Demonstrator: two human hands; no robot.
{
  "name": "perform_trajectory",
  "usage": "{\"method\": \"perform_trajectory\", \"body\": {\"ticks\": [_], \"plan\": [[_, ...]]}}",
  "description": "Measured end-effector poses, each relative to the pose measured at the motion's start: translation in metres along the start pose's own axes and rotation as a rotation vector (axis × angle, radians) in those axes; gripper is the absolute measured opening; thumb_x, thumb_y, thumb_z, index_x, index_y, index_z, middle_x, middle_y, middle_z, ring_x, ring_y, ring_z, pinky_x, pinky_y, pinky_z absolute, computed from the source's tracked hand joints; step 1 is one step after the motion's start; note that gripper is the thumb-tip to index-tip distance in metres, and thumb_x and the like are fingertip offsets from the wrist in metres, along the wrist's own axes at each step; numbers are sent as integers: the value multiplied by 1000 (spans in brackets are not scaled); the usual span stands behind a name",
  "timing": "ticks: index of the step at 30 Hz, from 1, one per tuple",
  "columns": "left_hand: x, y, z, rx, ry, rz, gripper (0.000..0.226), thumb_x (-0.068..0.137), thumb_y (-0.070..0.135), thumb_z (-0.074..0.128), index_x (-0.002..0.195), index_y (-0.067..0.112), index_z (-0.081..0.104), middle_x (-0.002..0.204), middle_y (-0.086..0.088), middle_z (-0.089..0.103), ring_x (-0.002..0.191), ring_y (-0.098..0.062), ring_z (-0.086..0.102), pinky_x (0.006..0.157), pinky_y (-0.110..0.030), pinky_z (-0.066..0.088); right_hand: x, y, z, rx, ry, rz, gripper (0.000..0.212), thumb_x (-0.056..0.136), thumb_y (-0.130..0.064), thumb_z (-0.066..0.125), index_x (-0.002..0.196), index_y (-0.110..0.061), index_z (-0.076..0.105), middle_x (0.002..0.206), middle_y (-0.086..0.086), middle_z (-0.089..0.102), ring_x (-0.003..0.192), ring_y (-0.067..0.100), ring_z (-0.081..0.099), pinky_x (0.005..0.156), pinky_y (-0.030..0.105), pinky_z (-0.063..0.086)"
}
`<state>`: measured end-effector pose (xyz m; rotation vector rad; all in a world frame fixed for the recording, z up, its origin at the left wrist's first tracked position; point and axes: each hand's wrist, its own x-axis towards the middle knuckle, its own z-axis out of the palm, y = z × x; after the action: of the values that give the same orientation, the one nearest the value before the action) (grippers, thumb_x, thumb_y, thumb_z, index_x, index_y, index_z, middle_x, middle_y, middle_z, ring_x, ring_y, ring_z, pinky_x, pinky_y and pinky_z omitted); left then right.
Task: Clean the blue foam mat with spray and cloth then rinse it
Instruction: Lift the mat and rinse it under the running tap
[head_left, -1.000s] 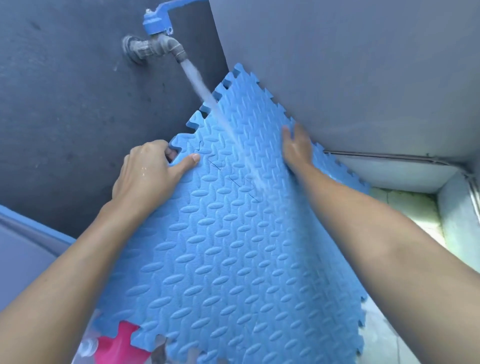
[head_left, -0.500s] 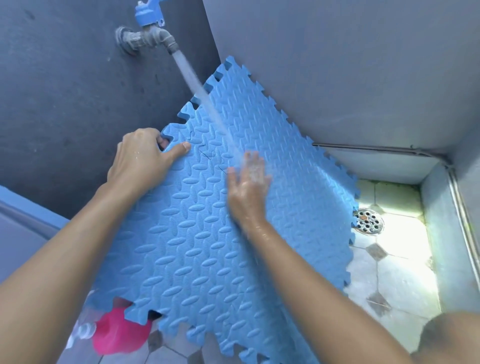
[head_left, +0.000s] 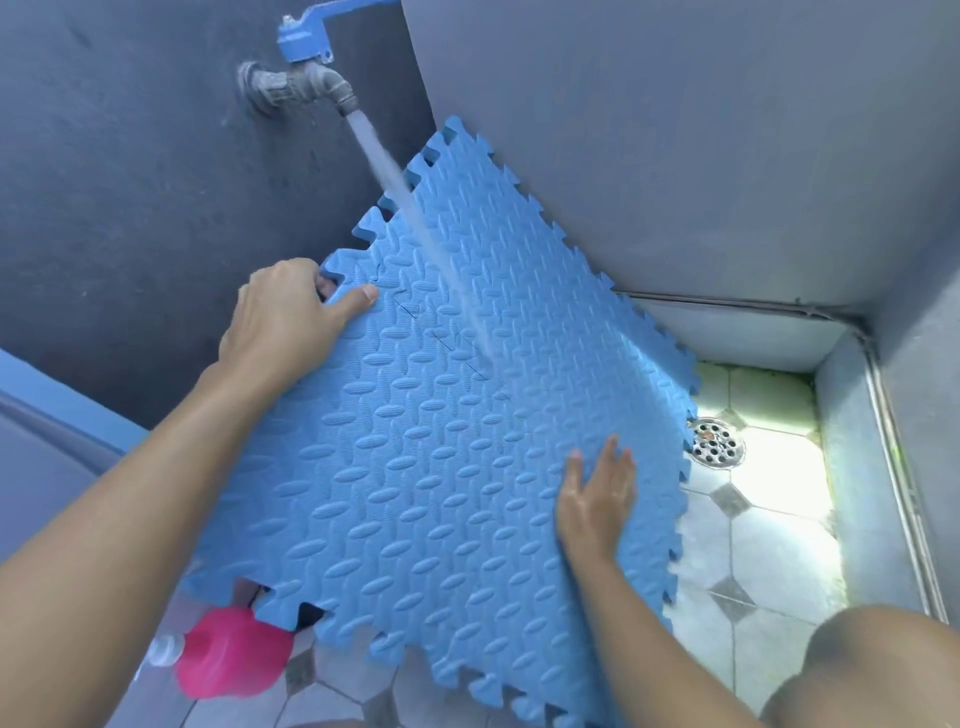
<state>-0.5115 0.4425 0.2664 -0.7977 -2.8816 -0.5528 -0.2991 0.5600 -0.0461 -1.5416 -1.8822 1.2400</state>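
The blue foam mat (head_left: 415, 467), ridged with jigsaw edges, is held tilted under a running wall tap (head_left: 306, 78). Water (head_left: 410, 208) streams down onto its upper middle. My left hand (head_left: 285, 317) grips the mat's upper left edge, thumb on the front face and fingers behind. My right hand (head_left: 597, 499) lies flat and wet on the mat's lower right part, fingers spread. A pink spray bottle (head_left: 228, 654) with a clear nozzle lies on the floor below the mat's lower left corner, partly hidden by it.
Dark grey walls meet in a corner behind the mat. A round metal floor drain (head_left: 717, 441) sits in the wet tiled floor (head_left: 769, 545) to the right. A raised grey ledge and metal rail (head_left: 893, 441) border the far right. My knee (head_left: 883, 665) shows bottom right.
My right hand has slid down the mat from its top right edge, through the middle under the stream, to the lower right. The left hand keeps its hold.
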Motion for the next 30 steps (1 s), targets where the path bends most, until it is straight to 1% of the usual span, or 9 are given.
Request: {"method": "perform_trajectory", "body": {"ticks": [3,9,12,14,15,17,23,26,30], "plan": [[-1,2,0,15,-5,-9,56,86,68,64,83,12,57,98,5,61,92,-26,52,67,-39,43,43,-33,-11,12,-44,47,67,102,-58,26,160,-27,12,169,4,7,155,22,1,121,55,-1],[-1,4,0,8,2,-14,55,88,65,64,84,11,57,94,5,60,89,-27,53,65,-37,40,86,-218,-9,290,-325,-391,63,106,-52,31,160,-23,17,168,1,11,155,14,3,125,38,2],[10,14,-4,5,-5,-20,56,87,65,64,83,11,56,87,0,60,88,-32,56,65,-38,43,96,-317,-34,526,-373,-493,56,105,-54,33,150,-22,43,154,-1,45,141,13,41,117,31,30],[13,15,-6,3,-20,-22,55,87,66,64,82,13,55,89,-1,61,90,-32,56,66,-39,44,100,-366,-56,628,-346,-491,53,104,-54,31,126,-17,62,118,1,68,100,13,67,86,29,50],[14,15,-7,2,-26,-24,54,87,67,64,82,14,55,90,0,62,90,-32,56,67,-39,46,101,-386,-65,650,-358,-490,55,105,-54,29,115,-14,66,101,2,71,79,14,67,72,29,49],[17,17,-9,-1,-33,-26,55,87,67,63,83,13,55,91,2,63,91,-32,57,70,-41,49,102,-420,-77,616,-415,-514,61,105,-54,24,99,-12,68,80,3,70,61,16,63,60,28,45],[24,20,-13,-20,-58,-27,53,88,67,63,88,14,57,109,2,67,93,-27,55,74,-40,49,94,-459,-80,605,-494,-655,56,108,-48,20,81,-15,56,72,2,65,59,17,60,55,27,43],[29,22,-14,-19,-60,-27,52,89,66,63,88,14,57,108,3,66,93,-27,55,70,-38,45,99,-464,-72,682,-556,-626,52,107,-51,20,75,-17,44,69,1,62,56,15,55,53,27,40],[33,23,-13,-22,-58,-14,50,90,65,62,89,16,54,107,6,64,93,-26,56,66,-36,40,104,-479,-61,714,-660,-557,55,105,-57,25,70,-18,43,65,2,54,52,16,42,49,25,32]]}}
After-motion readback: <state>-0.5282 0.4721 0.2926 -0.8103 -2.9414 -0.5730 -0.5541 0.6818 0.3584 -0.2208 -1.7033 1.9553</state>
